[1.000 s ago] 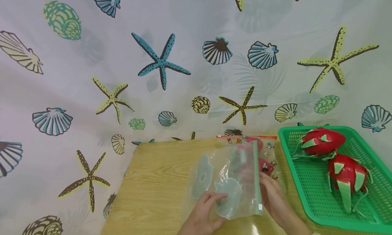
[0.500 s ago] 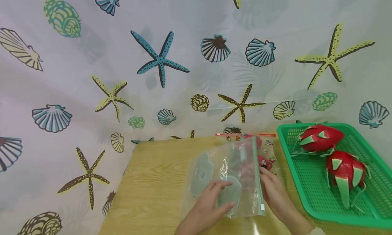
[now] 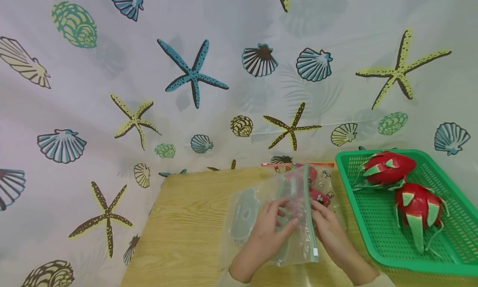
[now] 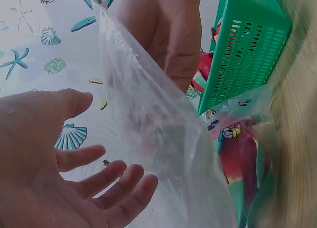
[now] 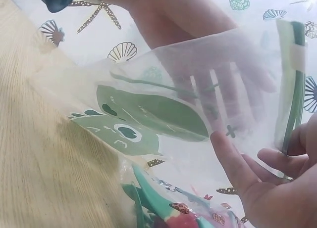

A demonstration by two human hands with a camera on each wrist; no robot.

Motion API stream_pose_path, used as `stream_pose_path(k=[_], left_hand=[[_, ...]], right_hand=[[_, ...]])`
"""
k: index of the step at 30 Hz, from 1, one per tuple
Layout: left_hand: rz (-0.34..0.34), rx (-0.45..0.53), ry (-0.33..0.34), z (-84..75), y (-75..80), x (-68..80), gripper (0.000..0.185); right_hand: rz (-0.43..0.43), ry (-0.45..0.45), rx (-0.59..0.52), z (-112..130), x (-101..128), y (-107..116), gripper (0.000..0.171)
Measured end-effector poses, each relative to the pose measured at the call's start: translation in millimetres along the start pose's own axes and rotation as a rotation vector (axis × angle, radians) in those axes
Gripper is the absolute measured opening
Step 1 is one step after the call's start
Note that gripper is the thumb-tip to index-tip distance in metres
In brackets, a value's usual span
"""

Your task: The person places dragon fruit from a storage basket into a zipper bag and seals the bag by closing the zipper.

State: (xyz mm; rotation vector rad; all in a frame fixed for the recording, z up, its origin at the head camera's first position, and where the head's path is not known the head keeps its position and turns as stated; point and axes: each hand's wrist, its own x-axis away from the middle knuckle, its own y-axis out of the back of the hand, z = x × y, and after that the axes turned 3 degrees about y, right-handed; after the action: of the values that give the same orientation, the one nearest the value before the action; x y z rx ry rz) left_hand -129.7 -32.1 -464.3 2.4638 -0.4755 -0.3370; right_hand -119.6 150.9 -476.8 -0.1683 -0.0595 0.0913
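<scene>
A clear zip bag printed with pale green shapes stands tilted over the table. Its green zip edge faces right, with a white slider near the bottom corner. My right hand holds the bag by this edge, as the right wrist view shows; its fingers bend at the green strip. Over the bag's near side is my left hand. In the left wrist view its fingers are spread and loosely bent beside the plastic, holding nothing. The green prints show largest in the right wrist view.
Behind the bag lies another clear bag with a red zip and cartoon prints, containing a red-and-green dragon fruit. On the right a green basket holds two dragon fruits. A shell-patterned cloth hangs behind the wooden table.
My left hand has moved right and up across the bag toward its zip edge. My right hand remains at the zip edge. The view has shifted slightly.
</scene>
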Motion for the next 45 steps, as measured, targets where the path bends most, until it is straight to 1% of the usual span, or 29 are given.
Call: stream_pose_path(k=[3,5,9,11,15,18,24,26,30,32,35,39,45], left_hand=[[-0.016,0.007,0.056,-5.4,-0.8,-6.7,0.065],[-0.022,0.007,0.095,-8.6,-1.6,-10.8,0.069],[-0.036,0.019,0.139,-12.0,-3.5,-17.4,0.075],[-0.044,0.027,0.156,-12.1,-4.2,-19.7,0.074],[-0.062,0.044,0.149,-10.5,-3.6,-23.8,0.065],[-0.079,0.076,0.155,-8.8,-1.8,-25.3,0.058],[-0.139,0.153,0.194,-5.0,4.1,-27.5,0.044],[-0.145,0.183,0.211,-3.9,6.2,-27.6,0.045],[-0.164,0.224,0.23,-0.7,9.3,-27.4,0.048],[-0.174,0.239,0.23,0.7,10.5,-27.1,0.048],[-0.184,0.243,0.217,3.1,11.9,-26.0,0.044],[-0.193,0.252,0.21,6.6,12.8,-24.0,0.038],[-0.211,0.278,0.209,10.6,14.2,-20.5,0.034]], right_hand=[[0.007,0.02,0.063,2.1,-0.9,-0.8,0.049],[0.01,0.037,0.128,3.4,-1.0,-1.4,0.049],[0.026,0.07,0.22,4.5,-1.5,-4.2,0.046],[0.029,0.091,0.247,4.5,-1.7,-5.4,0.044],[0.049,0.159,0.254,2.4,-2.9,-5.4,0.039],[0.055,0.198,0.247,0.5,-3.2,-3.5,0.036],[-0.008,0.196,0.24,0.8,-2.4,3.3,0.033],[-0.035,0.196,0.264,1.4,-2.2,5.9,0.033],[-0.101,0.188,0.37,2.1,-2.1,10.2,0.036],[-0.138,0.204,0.427,1.7,-2.3,11.9,0.04],[-0.173,0.249,0.471,0.8,-2.8,14.7,0.047],[-0.173,0.289,0.486,1.5,-1.6,19.1,0.052],[-0.15,0.305,0.553,1.8,1.4,25.4,0.049]])
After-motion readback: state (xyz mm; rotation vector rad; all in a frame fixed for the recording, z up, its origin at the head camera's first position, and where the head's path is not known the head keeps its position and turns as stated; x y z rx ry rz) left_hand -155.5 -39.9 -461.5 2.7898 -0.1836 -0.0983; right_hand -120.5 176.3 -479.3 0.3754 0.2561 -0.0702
